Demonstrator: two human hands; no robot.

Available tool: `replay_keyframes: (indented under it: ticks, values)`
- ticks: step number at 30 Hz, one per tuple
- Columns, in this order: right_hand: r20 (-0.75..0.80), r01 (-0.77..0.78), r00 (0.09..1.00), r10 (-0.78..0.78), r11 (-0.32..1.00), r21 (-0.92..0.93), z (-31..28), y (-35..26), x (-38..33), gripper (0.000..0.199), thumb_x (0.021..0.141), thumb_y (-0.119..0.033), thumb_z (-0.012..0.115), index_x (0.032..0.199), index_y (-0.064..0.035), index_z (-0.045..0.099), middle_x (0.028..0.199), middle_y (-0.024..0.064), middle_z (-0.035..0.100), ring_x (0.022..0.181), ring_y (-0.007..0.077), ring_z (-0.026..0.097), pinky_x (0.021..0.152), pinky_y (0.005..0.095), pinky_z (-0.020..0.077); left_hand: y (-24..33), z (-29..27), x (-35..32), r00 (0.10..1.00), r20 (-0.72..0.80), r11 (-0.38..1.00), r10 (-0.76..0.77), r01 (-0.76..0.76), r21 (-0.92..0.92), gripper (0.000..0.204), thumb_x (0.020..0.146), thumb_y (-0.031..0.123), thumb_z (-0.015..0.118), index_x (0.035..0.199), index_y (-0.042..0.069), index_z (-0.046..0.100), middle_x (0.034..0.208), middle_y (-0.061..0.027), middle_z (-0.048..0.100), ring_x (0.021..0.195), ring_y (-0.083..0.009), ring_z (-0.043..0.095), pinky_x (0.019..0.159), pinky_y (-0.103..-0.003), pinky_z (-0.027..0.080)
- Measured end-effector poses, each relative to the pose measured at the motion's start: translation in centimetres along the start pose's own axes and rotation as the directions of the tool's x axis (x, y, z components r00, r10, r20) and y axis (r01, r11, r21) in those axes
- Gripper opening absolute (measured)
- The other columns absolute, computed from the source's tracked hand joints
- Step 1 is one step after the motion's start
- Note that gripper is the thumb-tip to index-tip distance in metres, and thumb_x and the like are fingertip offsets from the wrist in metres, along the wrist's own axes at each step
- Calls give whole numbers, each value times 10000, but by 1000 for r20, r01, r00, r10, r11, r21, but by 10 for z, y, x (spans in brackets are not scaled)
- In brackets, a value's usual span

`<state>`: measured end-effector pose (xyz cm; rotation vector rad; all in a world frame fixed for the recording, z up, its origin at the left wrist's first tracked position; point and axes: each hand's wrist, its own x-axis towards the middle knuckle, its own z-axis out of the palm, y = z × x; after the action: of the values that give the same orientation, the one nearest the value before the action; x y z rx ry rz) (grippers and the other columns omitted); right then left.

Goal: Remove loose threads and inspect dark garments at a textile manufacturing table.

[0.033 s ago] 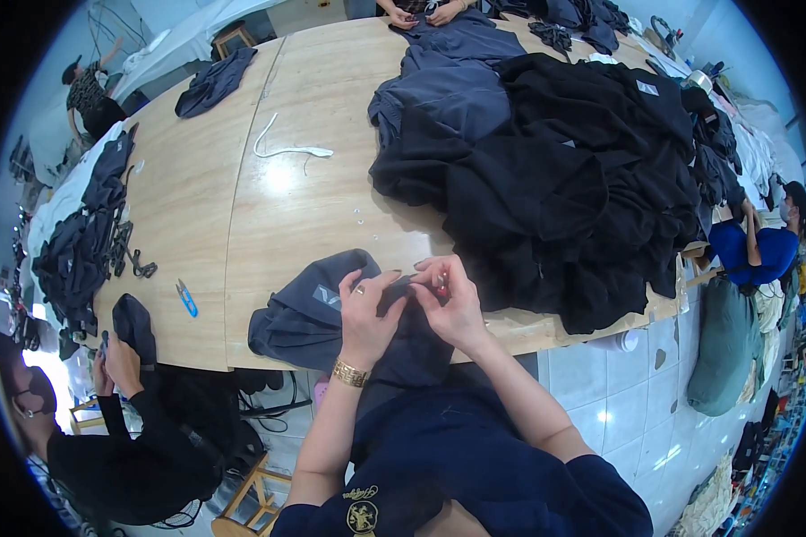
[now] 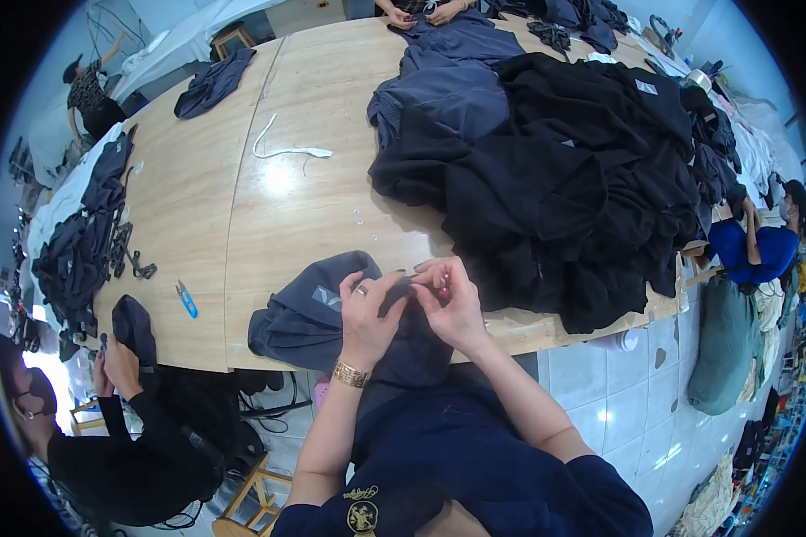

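Observation:
Both my hands meet at the table's near edge over a dark grey garment (image 2: 309, 291) with a small light label. My left hand (image 2: 367, 313), wearing a ring and a gold bracelet, pinches a fold of its cloth between thumb and fingers. Close against it, my right hand (image 2: 452, 309) is closed around small red-handled thread snips (image 2: 444, 289); most of the tool is hidden by the fingers. Its thumb and fingertips come together at the same bit of cloth. Part of the garment hangs over the edge toward my lap.
A large heap of black garments (image 2: 546, 197) lies right of my hands, with grey-blue garments (image 2: 443, 98) behind. Blue snips (image 2: 186, 300) and a white cord (image 2: 295, 152) rest on the wooden table (image 2: 304, 215). A co-worker's hands (image 2: 116, 365) handle dark cloth at left.

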<state>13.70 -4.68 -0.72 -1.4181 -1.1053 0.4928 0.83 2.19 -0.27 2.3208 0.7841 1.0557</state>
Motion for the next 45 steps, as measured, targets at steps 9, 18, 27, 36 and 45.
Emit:
replay_keyframes:
  ticks: [9,18,27,36,45]
  values:
    - [-288,16,953,91,936,351,-12,-13,1,253,849,60,544,810,-67,328,776,34,483,700,71,479,658,204,426,-5,2,-5,994,-111,998,15,-8,59,209,700,40,698,892,97,639,645,-33,523,647,-212,532,795,-363,404]
    - [95,-276,956,279,960,-47,-19,-10,-23,226,850,-190,646,893,-21,503,630,-5,490,572,44,404,498,217,330,-5,6,-13,977,-201,997,63,-53,55,226,652,-21,712,826,83,611,704,-27,579,679,-191,562,840,-383,427]
    - [198,-618,786,586,751,231,-15,19,-14,187,853,-143,639,984,-27,575,627,-63,517,481,-2,392,432,170,265,1,2,-26,992,-103,997,77,-77,4,287,646,-36,705,880,54,565,820,-68,634,786,-243,618,841,-399,460]
    - [151,-528,847,509,838,140,-18,32,-33,151,821,-127,664,910,-27,593,567,-86,417,525,2,336,477,194,270,5,-4,-38,993,46,993,-110,108,43,313,739,104,710,1040,71,631,857,-68,646,780,-214,610,910,-392,396]
    - [84,-311,943,321,944,-110,-18,6,-30,171,799,-143,675,879,-22,583,532,7,439,478,82,377,467,249,329,9,-2,-32,998,-59,990,-15,23,140,188,742,46,679,927,70,664,826,-55,653,778,-198,627,852,-385,449]
